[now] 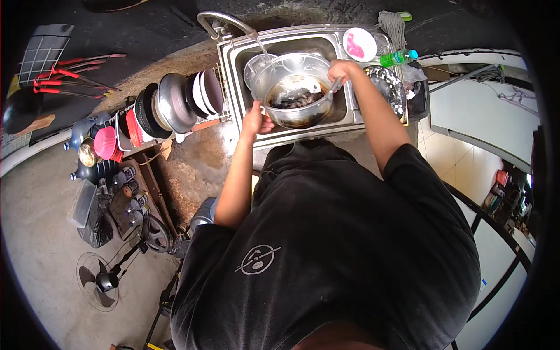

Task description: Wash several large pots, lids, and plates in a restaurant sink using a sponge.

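A large metal pot (302,114) is tilted over the sink basin (354,103), its inside facing me. Brown and black scorch marks cover its bottom. My left hand (257,120) grips the pot at its near left side, thumb up by the rim. My right hand (342,71) is closed around the handle on the pot's far right side. Water runs from the curved faucet (232,19) into or just behind the pot's far left edge. Another round vessel or lid (255,72) shows partly behind the pot.
Right of the basin are a white bowl (359,44) with something pink, a green bottle (398,57) and a blackened, foam-spotted pan (385,87). A grey string mop head (392,28) lies behind. Left stands a dish rack with several pans and a metal basin (175,103).
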Motion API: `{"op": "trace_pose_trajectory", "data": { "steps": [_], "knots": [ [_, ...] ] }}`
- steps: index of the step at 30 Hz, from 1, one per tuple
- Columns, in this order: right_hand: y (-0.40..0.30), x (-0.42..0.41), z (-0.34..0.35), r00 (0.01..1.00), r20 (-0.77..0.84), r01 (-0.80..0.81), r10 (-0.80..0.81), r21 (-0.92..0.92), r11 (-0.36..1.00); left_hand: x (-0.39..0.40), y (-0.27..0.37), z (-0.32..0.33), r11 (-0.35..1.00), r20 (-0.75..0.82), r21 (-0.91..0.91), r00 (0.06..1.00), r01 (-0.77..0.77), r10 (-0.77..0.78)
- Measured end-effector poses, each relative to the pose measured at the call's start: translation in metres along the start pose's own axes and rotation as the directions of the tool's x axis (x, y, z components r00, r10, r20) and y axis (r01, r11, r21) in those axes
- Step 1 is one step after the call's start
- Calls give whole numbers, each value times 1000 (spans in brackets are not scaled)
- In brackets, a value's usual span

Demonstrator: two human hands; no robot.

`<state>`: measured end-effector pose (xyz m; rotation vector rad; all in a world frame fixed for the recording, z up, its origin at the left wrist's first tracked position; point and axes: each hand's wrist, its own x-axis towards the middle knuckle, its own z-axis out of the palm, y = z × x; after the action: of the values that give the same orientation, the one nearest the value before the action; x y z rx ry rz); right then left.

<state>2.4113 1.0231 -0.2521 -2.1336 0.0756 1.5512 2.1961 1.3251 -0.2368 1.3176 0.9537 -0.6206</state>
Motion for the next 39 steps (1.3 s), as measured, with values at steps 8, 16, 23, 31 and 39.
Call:
{"op": "trace_pose_trajectory", "data": {
  "steps": [8,16,23,31,39],
  "knots": [
    [-23,-10,-43,999,13,-41,45,-210,977,46,14,7,979,156,184,986,-88,59],
    [-46,-126,46,809,91,544,-580,-491,681,8,25,25,991,70,124,996,-55,46],
    [-9,-102,98,611,-80,635,-788,-545,547,-31,49,17,997,81,4,994,-75,74],
    [2,-31,28,736,-206,677,-645,193,710,-69,54,-26,942,36,101,948,-319,317],
    [-15,23,-18,826,-229,556,-515,180,811,-86,14,-51,951,-103,58,946,-302,307]
  ]
}}
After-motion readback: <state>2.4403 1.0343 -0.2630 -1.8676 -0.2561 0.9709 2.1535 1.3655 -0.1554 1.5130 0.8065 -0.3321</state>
